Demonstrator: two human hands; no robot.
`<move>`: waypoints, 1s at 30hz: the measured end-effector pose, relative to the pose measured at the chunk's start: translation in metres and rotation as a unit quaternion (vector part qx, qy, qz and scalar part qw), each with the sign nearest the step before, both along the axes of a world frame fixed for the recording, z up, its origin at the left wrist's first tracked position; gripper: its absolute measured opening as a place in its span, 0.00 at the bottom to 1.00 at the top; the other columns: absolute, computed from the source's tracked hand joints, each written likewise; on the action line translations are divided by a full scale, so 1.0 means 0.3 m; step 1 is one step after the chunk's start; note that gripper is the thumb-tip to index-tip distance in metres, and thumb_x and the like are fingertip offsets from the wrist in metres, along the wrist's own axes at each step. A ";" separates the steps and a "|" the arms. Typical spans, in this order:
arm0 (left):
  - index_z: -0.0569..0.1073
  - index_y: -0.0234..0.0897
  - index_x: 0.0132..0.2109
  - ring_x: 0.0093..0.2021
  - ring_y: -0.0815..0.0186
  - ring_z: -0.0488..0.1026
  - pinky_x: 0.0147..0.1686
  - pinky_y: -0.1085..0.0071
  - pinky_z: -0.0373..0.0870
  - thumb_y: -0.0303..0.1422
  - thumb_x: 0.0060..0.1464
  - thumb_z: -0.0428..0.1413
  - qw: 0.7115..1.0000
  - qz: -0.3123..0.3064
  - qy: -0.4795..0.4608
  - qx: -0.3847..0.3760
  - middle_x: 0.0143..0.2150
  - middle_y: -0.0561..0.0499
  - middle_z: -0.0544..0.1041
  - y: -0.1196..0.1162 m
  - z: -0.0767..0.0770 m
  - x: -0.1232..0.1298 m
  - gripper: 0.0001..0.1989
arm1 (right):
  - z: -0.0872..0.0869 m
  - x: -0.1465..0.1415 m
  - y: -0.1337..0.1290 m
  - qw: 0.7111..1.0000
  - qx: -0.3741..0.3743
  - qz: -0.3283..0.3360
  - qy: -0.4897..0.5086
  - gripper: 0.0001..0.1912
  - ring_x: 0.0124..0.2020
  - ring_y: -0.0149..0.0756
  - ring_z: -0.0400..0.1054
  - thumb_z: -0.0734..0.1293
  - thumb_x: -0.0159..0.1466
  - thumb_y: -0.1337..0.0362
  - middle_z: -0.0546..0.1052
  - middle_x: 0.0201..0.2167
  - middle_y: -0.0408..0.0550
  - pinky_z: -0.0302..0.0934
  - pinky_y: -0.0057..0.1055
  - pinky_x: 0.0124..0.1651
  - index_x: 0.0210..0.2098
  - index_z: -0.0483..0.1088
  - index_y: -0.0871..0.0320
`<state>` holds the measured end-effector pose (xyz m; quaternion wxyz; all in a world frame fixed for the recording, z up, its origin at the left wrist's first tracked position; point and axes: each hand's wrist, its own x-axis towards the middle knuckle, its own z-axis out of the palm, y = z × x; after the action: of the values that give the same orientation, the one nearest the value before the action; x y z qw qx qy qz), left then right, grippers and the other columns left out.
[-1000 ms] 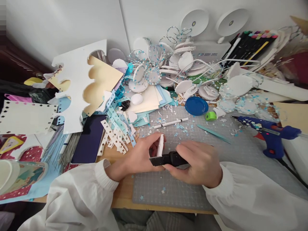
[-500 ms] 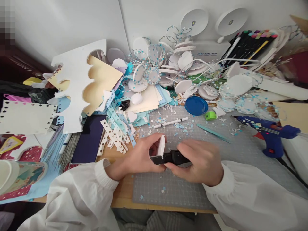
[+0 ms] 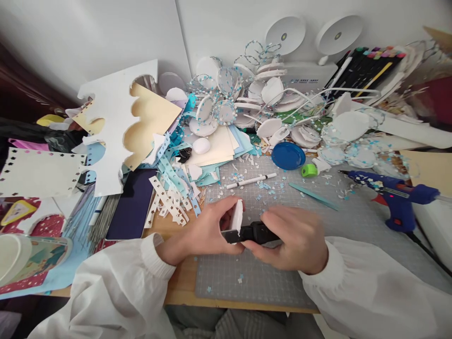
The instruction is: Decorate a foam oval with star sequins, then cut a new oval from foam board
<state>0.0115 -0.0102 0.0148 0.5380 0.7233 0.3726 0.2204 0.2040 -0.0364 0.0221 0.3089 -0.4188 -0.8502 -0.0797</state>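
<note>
My left hand (image 3: 203, 228) curls around a small white foam piece (image 3: 237, 219), which stands on edge between thumb and fingers. My right hand (image 3: 293, 235) is wrapped round the black handle of a utility knife (image 3: 259, 232). Its broad dark blade points left and lies against the lower end of the foam piece; my left fingers are partly behind it. Both hands are above the grey cutting mat (image 3: 254, 282). Just beyond them lie a white pen (image 3: 251, 181) and scattered blue and white paper stars (image 3: 265, 186).
A blue glue gun (image 3: 395, 193) with a lit red switch lies at right. A teal tweezers-like strip (image 3: 313, 196), a blue lid (image 3: 288, 156) and a green tape dispenser (image 3: 309, 170) lie nearer. Foam discs (image 3: 272, 90) pile up behind; punched strips (image 3: 168, 200) and a dark tablet-like slab (image 3: 130, 205) sit left.
The view has shifted very slightly. Both hands keep their hold on the foam piece and the knife, with almost no visible movement.
</note>
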 end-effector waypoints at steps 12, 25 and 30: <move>0.62 0.39 0.47 0.28 0.74 0.64 0.27 0.78 0.64 0.37 0.42 0.65 0.998 0.009 -0.058 -0.016 0.32 0.56 0.68 -0.013 0.001 -0.008 0.26 | -0.014 0.058 0.047 0.996 -0.003 -0.070 0.052 0.21 0.15 0.28 0.52 0.63 0.61 0.51 0.59 0.12 0.39 0.46 0.28 0.20 0.18 0.58 0.56; 0.61 0.39 0.49 0.32 0.71 0.63 0.28 0.76 0.63 0.29 0.42 0.60 1.000 -0.021 0.011 0.007 0.37 0.54 0.65 -0.007 0.000 0.005 0.26 | -0.021 0.031 0.010 0.992 -0.050 0.061 0.097 0.09 0.17 0.27 0.63 0.68 0.60 0.63 0.69 0.16 0.36 0.54 0.27 0.25 0.40 0.69 0.57; 0.62 0.38 0.49 0.37 0.67 0.66 0.33 0.73 0.65 0.32 0.41 0.61 0.997 -0.039 0.055 0.041 0.40 0.52 0.67 -0.003 0.000 0.007 0.26 | -0.012 0.032 0.008 0.994 -0.004 0.112 0.002 0.03 0.16 0.29 0.60 0.64 0.64 0.66 0.66 0.14 0.37 0.48 0.30 0.23 0.38 0.68 0.58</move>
<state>0.0134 -0.0113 0.0148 0.4948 0.7699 0.3637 0.1737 0.2135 -0.0341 0.0186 0.3161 -0.3226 -0.8913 -0.0403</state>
